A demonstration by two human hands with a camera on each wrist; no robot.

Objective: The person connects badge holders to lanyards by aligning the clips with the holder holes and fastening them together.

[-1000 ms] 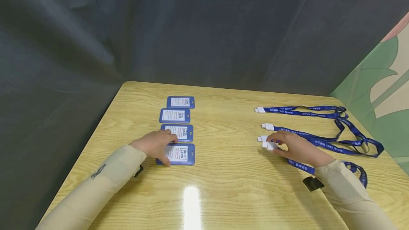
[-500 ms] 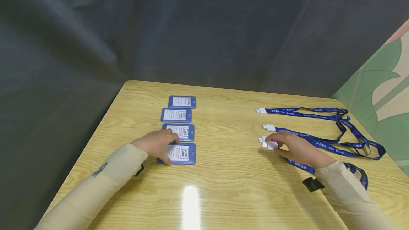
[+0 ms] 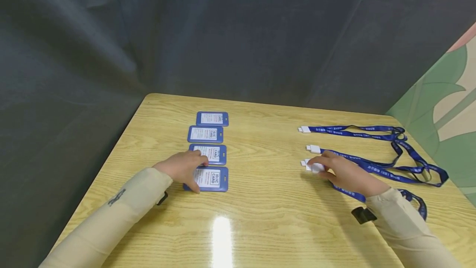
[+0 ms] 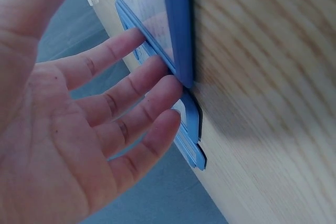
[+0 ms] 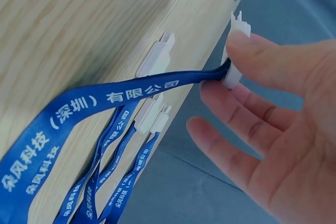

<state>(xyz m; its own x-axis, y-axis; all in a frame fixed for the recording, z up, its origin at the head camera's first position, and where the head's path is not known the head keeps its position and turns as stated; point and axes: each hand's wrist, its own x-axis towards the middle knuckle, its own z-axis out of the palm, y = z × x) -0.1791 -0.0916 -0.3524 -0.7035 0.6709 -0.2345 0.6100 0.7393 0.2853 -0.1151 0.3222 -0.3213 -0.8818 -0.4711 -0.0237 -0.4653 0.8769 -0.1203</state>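
Observation:
My left hand (image 3: 182, 168) spans the nearest blue ID card holder (image 3: 215, 179), thumb on its near edge and fingertips at its far edge. The left wrist view shows the fingers (image 4: 163, 90) touching the holder's edge (image 4: 181, 30) as it lies on the table. My right hand (image 3: 346, 173) pinches the white plastic clip (image 5: 240, 26) of a blue lanyard (image 5: 142, 85) between thumb and fingers. That clip is raised off the table, its strap trailing down toward the right. Beside it lies another lanyard's white clip (image 3: 305, 163), partly hidden by the hand.
Behind the held holder lie three more card holders, the middle one (image 3: 205, 134) among them. Other blue lanyards (image 3: 357, 132) stretch across the right of the wooden table (image 3: 260, 218). A dark curtain (image 3: 241, 40) hangs behind; a patterned panel (image 3: 446, 111) stands at right.
The lanyard clip in my right hand has turned slightly. My left hand stays on the card holder. The head view has shifted a little.

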